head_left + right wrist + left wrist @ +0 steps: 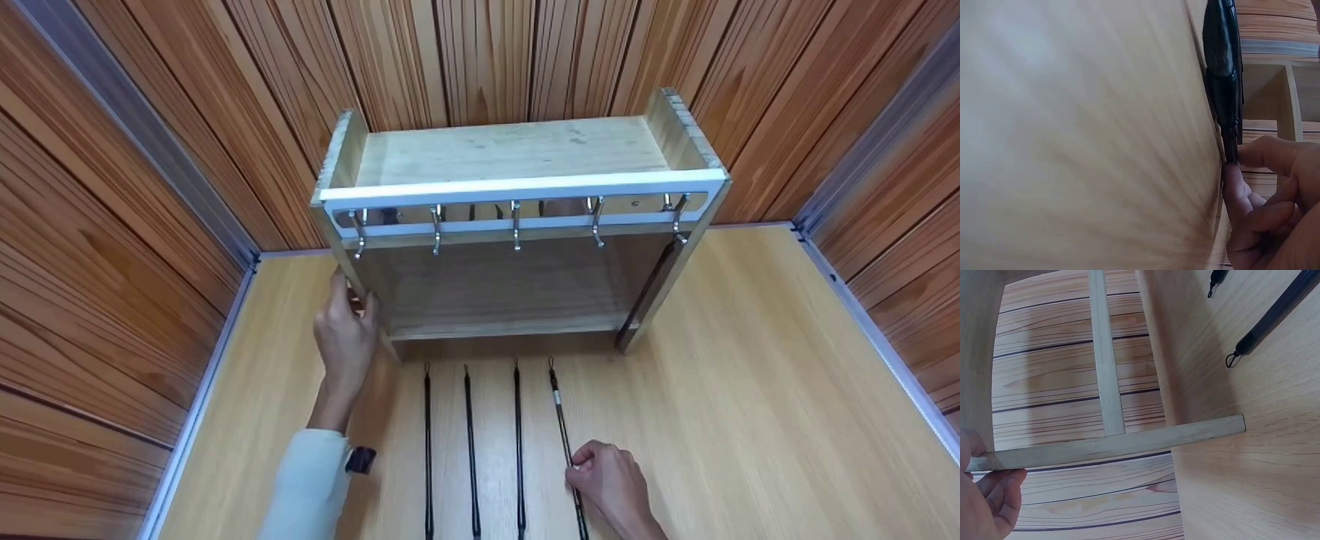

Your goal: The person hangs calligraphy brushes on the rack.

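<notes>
My left hand (345, 334) grips the left side post of a wooden rack (517, 154); in the left wrist view, thumb and fingers hold the post (1100, 447) from both sides. With thumb and fingertips my right hand (611, 480) pinches the handle of a slim dark calligraphy brush (562, 420), the rightmost of those on the table. Its dark bristle head (1219, 48) shows in the right wrist view. To its left lie three more brushes (519, 442), side by side with their loops towards the rack. Another brush (646, 292) hangs from the rack's rightmost hook.
A row of metal hooks (516, 225) runs along the rack's white front rail (525, 187). Beneath it is a light wooden table (750, 390). Wood-panelled walls (480, 60) stand behind and at both sides, with metal edging (202, 382) along the table.
</notes>
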Demonstrator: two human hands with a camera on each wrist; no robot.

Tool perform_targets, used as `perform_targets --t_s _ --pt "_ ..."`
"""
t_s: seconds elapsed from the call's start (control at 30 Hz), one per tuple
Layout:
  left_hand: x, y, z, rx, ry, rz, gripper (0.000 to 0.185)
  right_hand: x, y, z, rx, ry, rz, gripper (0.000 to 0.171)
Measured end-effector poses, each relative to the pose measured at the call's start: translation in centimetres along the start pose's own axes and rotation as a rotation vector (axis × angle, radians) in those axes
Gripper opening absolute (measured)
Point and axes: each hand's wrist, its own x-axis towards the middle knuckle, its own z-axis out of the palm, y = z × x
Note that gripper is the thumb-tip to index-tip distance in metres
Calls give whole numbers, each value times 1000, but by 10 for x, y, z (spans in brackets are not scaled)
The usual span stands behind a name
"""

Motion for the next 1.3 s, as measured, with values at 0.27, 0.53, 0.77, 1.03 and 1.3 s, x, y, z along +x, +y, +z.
perform_targets --t_s 0.27,0.53,0.77,1.03,1.3 --pt "0 -1 0 -7 6 -1 43 1 0 1 -25 6 16 7" --pt "-1 -1 0 -1 9 0 45 -1 -5 2 -84 17 24 13" --pt "-1 -1 0 2 7 -6 48 -2 -8 3 -121 35 5 13" --pt "0 -1 1 9 8 7 47 -3 -6 1 -87 25 -5 12" --pt "-1 -1 0 -1 -1 -18 46 -2 -5 -4 -37 33 -3 11"
